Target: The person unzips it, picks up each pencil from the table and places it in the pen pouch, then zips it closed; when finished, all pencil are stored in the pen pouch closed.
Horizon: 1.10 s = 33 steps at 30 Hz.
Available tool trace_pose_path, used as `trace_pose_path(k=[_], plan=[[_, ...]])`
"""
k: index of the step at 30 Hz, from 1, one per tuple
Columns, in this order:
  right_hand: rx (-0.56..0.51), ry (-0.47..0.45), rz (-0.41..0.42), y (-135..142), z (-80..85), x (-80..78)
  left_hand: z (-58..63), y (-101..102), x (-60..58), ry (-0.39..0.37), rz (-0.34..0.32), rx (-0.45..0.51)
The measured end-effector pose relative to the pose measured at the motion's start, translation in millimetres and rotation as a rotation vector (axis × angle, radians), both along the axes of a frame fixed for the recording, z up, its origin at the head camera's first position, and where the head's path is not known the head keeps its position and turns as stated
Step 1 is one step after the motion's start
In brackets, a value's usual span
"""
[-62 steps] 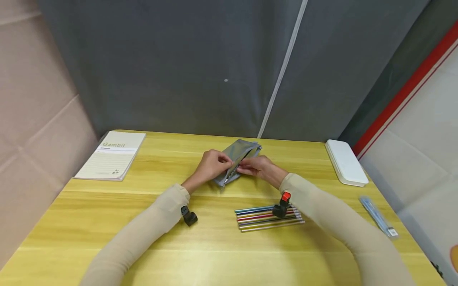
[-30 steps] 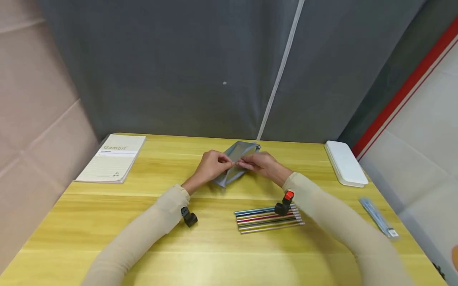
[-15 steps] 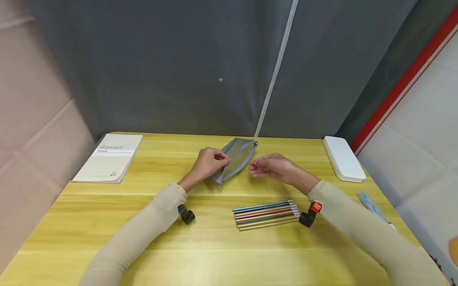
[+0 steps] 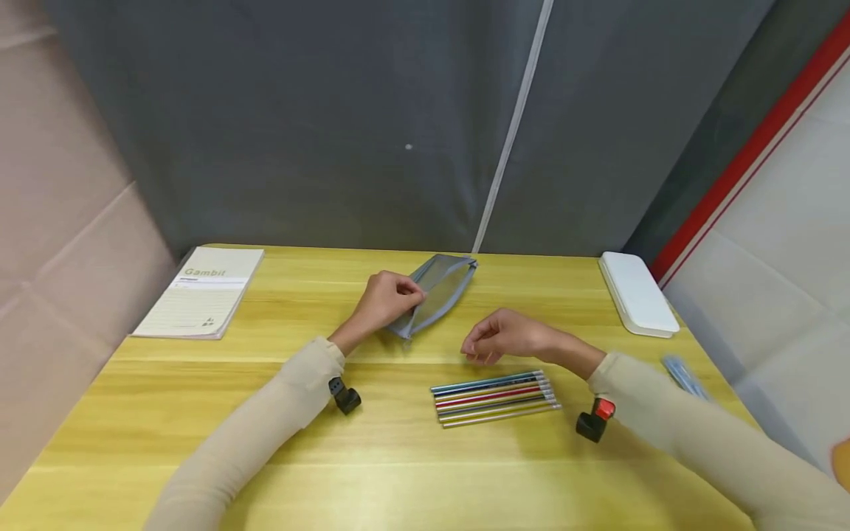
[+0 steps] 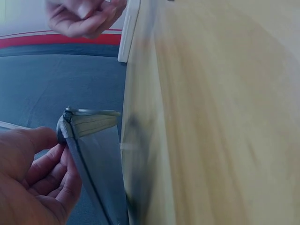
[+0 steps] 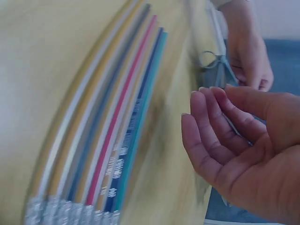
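A grey zippered mesh pencil pouch (image 4: 441,291) lies toward the back of the table, its mouth spread apart. My left hand (image 4: 388,299) pinches the pouch's near-left edge between thumb and fingers; the left wrist view shows the zipper edge (image 5: 70,129) in that pinch. My right hand (image 4: 505,335) hovers just behind a row of several pencils (image 4: 494,398), with loosely curled fingers and nothing held. In the right wrist view the pencils (image 6: 103,117) lie side by side, apart from the right hand (image 6: 239,140).
A notebook (image 4: 202,291) marked Gambit lies at the back left. The back right holds a white case (image 4: 639,295). A clear plastic packet (image 4: 684,376) lies at the right, partly behind the right sleeve. A dark grey partition (image 4: 332,125) stands behind the table.
Both hands were at the pouch's zipper, whose mouth now gapes wider. My right hand has let go and moved right and nearer, toward the pencils. The left keeps its pinch.
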State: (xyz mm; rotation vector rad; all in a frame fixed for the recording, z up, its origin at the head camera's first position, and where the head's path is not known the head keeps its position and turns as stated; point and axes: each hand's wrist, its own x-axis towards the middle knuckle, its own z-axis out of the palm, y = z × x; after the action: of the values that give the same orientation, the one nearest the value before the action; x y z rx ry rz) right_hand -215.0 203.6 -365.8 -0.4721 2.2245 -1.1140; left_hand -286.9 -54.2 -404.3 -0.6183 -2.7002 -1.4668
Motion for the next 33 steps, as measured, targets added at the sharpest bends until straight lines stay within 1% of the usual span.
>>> trace_pose_path(k=[2,3,5,7,9,12,14,18,19,22,29,33], plan=[[0.005,0.076,0.075,1.7,-4.5,3.5,-0.2,0.3,0.0,-0.001,-0.010,-0.003],[0.020,0.132,0.119,2.8,-7.3,4.5,-0.1,0.2,0.1,0.000,-0.011,-0.004],[0.055,0.240,0.204,3.6,-9.5,7.3,-0.3,-0.2,-0.1,-0.002,-0.009,-0.009],[0.110,0.340,0.263,4.2,-8.9,11.2,-0.1,-0.5,-0.3,0.000,-0.005,-0.014],[0.165,0.412,0.300,5.3,-7.3,15.3,0.2,-0.7,-0.7,0.001,-0.006,-0.017],[0.210,0.482,0.324,7.4,-5.3,20.1,0.3,-0.4,-1.4,0.004,-0.009,-0.019],[0.234,0.535,0.356,8.8,-6.8,21.2,0.0,-0.3,-1.7,0.004,-0.010,-0.017],[0.287,0.589,0.418,10.5,-12.4,22.8,-1.0,-0.5,-1.5,-0.005,-0.017,-0.021],[0.301,0.588,0.426,10.9,-13.9,23.3,-1.1,-0.4,-1.2,-0.008,-0.020,-0.021],[0.332,0.585,0.432,12.9,-17.4,25.2,-2.1,1.4,-1.3,-0.010,-0.034,-0.025],[0.358,0.629,0.445,13.7,-19.5,26.4,-3.0,2.2,-3.5,-0.001,-0.039,-0.045],[0.395,0.669,0.458,13.6,-21.3,25.9,-3.8,2.8,-4.8,0.004,-0.053,-0.044]])
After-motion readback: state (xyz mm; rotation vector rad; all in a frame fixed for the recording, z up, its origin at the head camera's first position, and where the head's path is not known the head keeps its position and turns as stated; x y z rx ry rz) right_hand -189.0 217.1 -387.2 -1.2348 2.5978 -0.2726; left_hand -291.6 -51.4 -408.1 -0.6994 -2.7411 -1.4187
